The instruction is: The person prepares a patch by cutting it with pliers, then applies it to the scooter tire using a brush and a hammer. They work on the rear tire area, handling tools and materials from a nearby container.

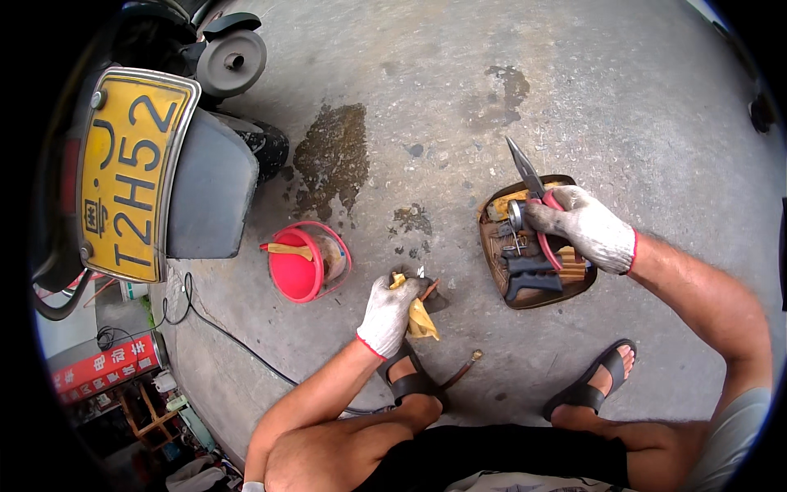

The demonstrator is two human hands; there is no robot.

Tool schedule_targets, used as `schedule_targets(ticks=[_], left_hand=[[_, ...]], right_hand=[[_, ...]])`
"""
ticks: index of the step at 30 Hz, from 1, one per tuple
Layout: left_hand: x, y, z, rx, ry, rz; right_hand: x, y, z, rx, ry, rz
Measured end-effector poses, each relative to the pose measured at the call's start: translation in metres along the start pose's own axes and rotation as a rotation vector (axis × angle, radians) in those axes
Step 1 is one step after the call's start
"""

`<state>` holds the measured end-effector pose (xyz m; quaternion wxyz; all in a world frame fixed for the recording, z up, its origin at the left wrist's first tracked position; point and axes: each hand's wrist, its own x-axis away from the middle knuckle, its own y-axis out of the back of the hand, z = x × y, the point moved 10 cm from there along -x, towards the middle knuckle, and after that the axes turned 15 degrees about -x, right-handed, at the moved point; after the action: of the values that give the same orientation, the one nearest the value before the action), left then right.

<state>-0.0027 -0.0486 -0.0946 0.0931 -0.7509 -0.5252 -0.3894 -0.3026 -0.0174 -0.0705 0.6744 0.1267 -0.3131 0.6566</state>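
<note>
Black shorts [508, 457] are nearest to the camera, between the person's bent legs. Grey concrete floor [443, 74] spreads widely beyond them, with dark stains. At the left stands the rear of a vehicle [209, 193], which bears a yellow plate [135, 139]. In front of the person, rather to the right, lies a brown tool tray [534, 307] with a black-handled tool [537, 283] inside. Well apart from it stands a pinkish-red bucket [292, 277]. The right hand [592, 230], in a whitish glove, is above the tray, its fingers clamped on red-handled pliers [525, 166], whose dark tip points up and left. The left hand [389, 310], gloved also, is between bucket and tray; its fingers are closed on a crumpled yellow piece [422, 322], of which one cannot tell the material. Smallest is a brass-coloured hose end [476, 355], near the left foot.
</note>
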Motion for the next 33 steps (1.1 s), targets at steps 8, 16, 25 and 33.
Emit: schedule_targets(ticks=[8,16,25,33], left_hand=[[0.004,-0.005,-0.008,0.267,0.060,0.010],[0.007,-0.011,-0.014,0.261,0.050,0.051],[0.009,-0.016,-0.021,0.235,0.042,0.076],[0.006,-0.016,-0.014,0.254,0.038,0.129]], right_hand=[[0.010,-0.081,-0.023,0.665,0.310,0.130],[0.013,-0.116,-0.025,0.618,0.542,0.166],[0.009,-0.122,-0.022,0.616,0.612,0.125],[-0.001,-0.121,-0.031,0.604,0.444,0.198]])
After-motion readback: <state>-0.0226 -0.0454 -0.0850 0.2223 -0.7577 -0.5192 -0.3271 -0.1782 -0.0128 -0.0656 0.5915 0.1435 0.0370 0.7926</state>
